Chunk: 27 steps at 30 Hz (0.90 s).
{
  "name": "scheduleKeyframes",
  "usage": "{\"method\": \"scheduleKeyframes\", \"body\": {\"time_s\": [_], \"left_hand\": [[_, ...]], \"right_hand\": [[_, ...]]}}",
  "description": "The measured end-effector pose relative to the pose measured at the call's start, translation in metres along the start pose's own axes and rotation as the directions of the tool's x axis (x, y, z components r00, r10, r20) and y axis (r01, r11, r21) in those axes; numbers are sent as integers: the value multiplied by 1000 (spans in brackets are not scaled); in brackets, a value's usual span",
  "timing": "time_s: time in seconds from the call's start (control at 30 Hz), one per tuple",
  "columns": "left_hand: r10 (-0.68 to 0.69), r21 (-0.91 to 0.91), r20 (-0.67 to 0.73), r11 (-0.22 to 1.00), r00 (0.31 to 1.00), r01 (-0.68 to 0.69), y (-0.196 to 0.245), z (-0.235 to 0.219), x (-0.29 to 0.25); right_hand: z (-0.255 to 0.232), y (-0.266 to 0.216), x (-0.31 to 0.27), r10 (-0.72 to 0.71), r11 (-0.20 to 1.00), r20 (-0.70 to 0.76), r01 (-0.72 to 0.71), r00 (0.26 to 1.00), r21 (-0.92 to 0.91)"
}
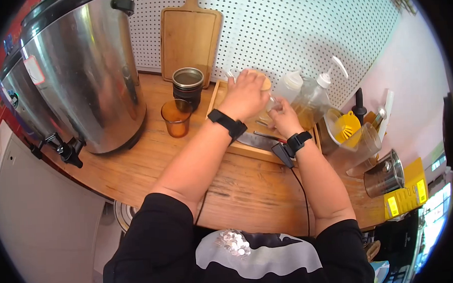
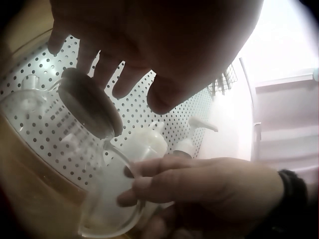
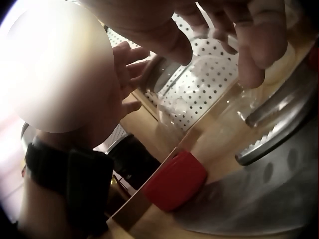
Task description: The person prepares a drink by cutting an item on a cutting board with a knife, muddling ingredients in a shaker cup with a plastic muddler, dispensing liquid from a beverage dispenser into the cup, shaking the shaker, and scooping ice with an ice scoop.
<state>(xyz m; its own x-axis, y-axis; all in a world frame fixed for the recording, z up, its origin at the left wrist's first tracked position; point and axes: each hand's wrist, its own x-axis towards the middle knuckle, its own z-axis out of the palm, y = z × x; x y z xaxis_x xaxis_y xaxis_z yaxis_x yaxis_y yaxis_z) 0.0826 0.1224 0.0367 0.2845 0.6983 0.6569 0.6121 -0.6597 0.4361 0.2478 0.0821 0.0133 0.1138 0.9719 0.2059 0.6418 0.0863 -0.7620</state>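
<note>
My left hand (image 1: 244, 94) reaches over the wooden lid (image 1: 260, 79) of a clear glass pitcher (image 2: 107, 209). In the left wrist view its fingers are nearly straight and spread, with fingertips right at the lid's edge. My right hand (image 1: 284, 118) pinches the pitcher's handle (image 2: 124, 162) between thumb and fingers. The pitcher stands over a wooden tray (image 1: 216, 99), largely hidden by my hands in the head view. Toothed metal tongs (image 3: 271, 134), a broad metal blade (image 3: 259, 189) and a red block-like piece (image 3: 177, 181) lie in the tray.
Left of the tray are an amber glass (image 1: 177, 118) and a black lens-shaped cup (image 1: 188, 90). A large steel urn (image 1: 95, 76) stands farther left. Behind are a squeeze bottle (image 1: 290, 83) and a pump bottle (image 1: 313, 97). Containers and a steel pot (image 1: 383, 175) line the right.
</note>
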Motion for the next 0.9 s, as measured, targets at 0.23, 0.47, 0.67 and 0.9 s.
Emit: {"method": "scheduleKeyframes", "body": {"time_s": [0.23, 0.47, 0.67, 0.9], "left_hand": [[-38, 71, 214, 997, 976, 23, -4, -15, -1], [69, 30, -58, 997, 996, -67, 11, -24, -4], [134, 99, -333, 989, 933, -106, 28, -51, 2], [59, 129, -522, 992, 851, 11, 22, -68, 8]], "right_hand": [[4, 1, 13, 181, 933, 125, -211, 975, 291], [-33, -25, 12, -29, 985, 85, 14, 996, 172], [-69, -89, 23, -74, 997, 72, 74, 995, 12], [-74, -150, 55, -220, 952, 161, 247, 962, -181]]}}
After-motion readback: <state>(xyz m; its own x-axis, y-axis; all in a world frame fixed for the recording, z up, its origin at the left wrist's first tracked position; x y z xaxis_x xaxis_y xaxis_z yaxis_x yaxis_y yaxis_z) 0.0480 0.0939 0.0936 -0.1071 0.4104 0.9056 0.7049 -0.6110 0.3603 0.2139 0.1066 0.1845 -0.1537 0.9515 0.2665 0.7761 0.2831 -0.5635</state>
